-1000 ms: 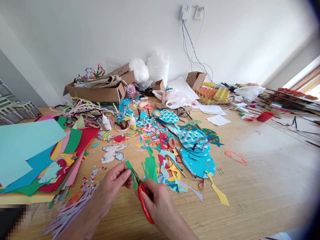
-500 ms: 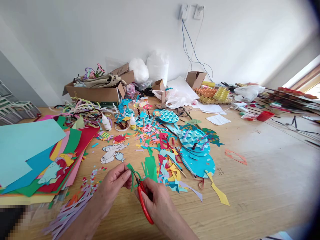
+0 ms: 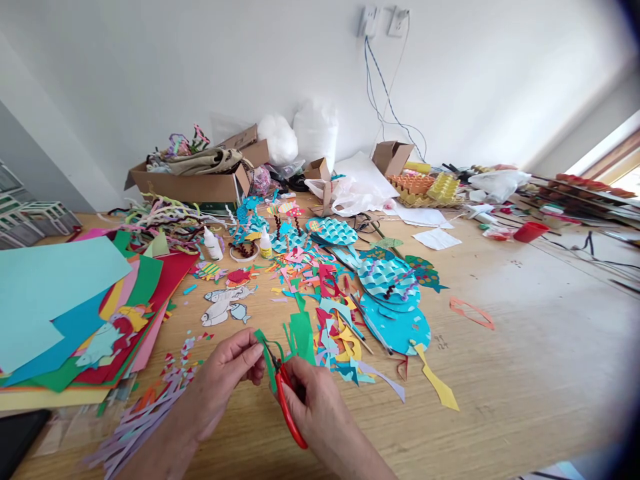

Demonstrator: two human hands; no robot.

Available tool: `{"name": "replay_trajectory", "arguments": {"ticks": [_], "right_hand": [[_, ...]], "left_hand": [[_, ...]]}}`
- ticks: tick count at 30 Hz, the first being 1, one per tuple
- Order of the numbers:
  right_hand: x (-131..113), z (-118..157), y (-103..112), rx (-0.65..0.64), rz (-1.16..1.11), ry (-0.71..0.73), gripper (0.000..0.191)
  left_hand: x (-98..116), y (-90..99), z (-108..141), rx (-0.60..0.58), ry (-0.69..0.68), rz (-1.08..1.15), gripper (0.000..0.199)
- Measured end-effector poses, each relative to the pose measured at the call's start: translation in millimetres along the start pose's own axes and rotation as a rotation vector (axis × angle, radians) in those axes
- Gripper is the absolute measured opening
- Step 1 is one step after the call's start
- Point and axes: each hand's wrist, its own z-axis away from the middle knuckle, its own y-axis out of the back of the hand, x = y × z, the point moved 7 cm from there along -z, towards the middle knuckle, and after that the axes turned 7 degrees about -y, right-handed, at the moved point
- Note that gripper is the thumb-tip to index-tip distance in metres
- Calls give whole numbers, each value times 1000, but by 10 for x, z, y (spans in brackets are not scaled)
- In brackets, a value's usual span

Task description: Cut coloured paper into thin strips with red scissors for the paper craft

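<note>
Between the thumb and fingers of my left hand point(image 3: 235, 363) is pinched a small strip of green paper point(image 3: 263, 340). My right hand point(image 3: 313, 393) grips red-handled scissors point(image 3: 289, 403), whose dark blades reach up to the green strip. Just beyond the scissors lies a larger piece of green paper point(image 3: 302, 333) with thin cut strips. Past my left hand rest white paper fish cutouts point(image 3: 223, 310). Colourful paper scraps point(image 3: 345, 333) spread out beyond my right hand. Lilac paper strips point(image 3: 137, 423) lie by my left forearm.
Stacked coloured paper point(image 3: 60, 287) covers the left side. Two glue bottles point(image 3: 213, 244) stand behind the cutouts, near pipe cleaners point(image 3: 165, 223). Blue decorated paper discs point(image 3: 395, 320) lie right of centre. A cardboard box point(image 3: 185, 185) is at the back, a red cup point(image 3: 531, 231) to the right.
The green strip has shifted slightly between the scissor blades, and more of it shows below them. Both hands stay nearly in place.
</note>
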Motion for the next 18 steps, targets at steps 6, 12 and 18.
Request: {"name": "replay_trajectory", "arguments": {"ticks": [6,12,18], "right_hand": [[14,0,-15,-2,-9,-5,20],[20,1,-18,7,12,2,21],[44,-2,-28,6,8,9,17]], "left_hand": [[-25,-2,24,-8,35,28,14],[20,33,3,18,-24,-58,17],[67,57,-4,33,-104,-128,19]]}}
